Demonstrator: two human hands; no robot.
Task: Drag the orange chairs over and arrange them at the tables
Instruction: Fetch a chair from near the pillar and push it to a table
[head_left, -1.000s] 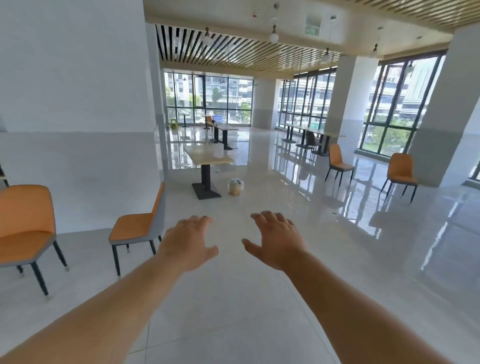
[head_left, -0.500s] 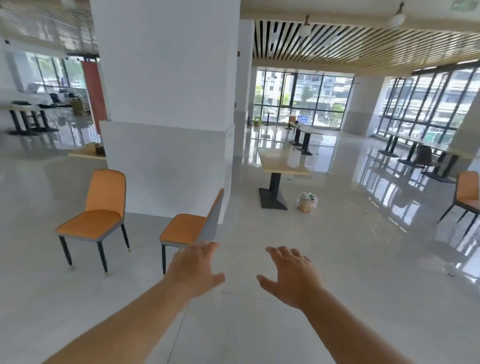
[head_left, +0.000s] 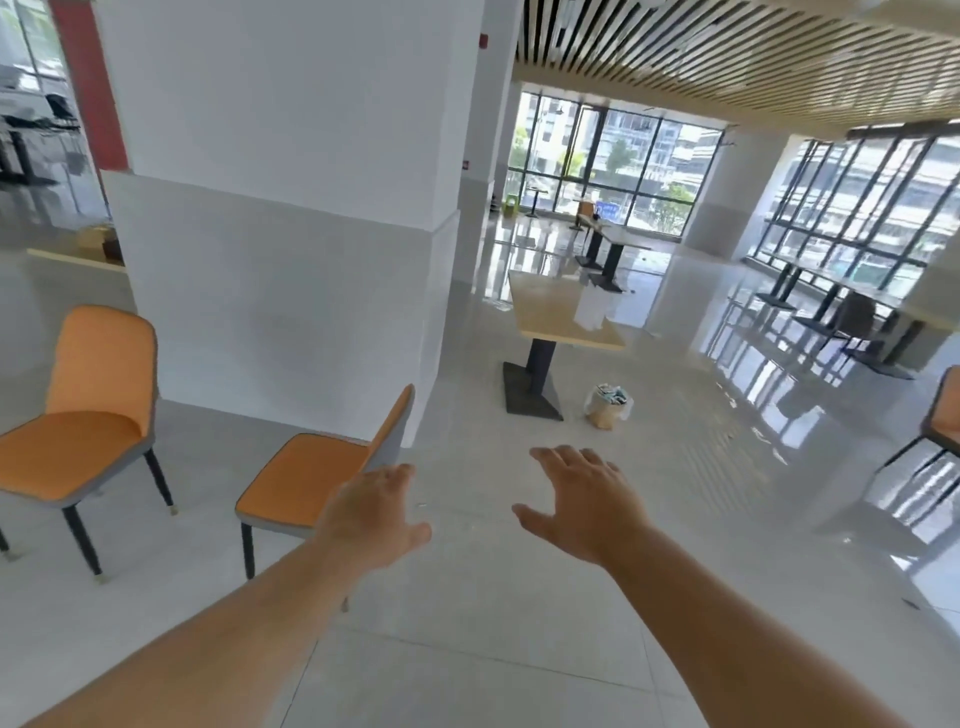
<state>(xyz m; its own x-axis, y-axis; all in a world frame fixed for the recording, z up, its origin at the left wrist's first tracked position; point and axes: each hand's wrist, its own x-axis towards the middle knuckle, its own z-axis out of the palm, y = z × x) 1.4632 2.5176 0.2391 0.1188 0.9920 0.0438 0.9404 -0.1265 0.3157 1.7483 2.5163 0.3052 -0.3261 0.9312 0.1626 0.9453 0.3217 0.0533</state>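
Two orange chairs with grey shells and dark legs stand by a white pillar. The nearer chair (head_left: 311, 475) is side-on, its back towards me. The other chair (head_left: 88, 410) stands to its left, facing right. My left hand (head_left: 371, 512) is open, held out just in front of the nearer chair's backrest and overlapping its seat edge; I cannot tell if it touches. My right hand (head_left: 584, 501) is open over bare floor, holding nothing. A light wooden table (head_left: 550, 317) on a black pedestal stands beyond. Part of a third orange chair (head_left: 943, 415) shows at the right edge.
The wide white pillar (head_left: 291, 208) rises right behind the two chairs. A small bin lined with a bag (head_left: 608, 405) sits beside the table's base. More dark-legged tables (head_left: 613, 244) and a dark chair (head_left: 852, 322) stand along the windows. Glossy tiled floor stretches right.
The view has swung left and closer: both chairs and the pillar now fill the left half. My hands stay outstretched and open, the left one now next to the nearer chair's back.
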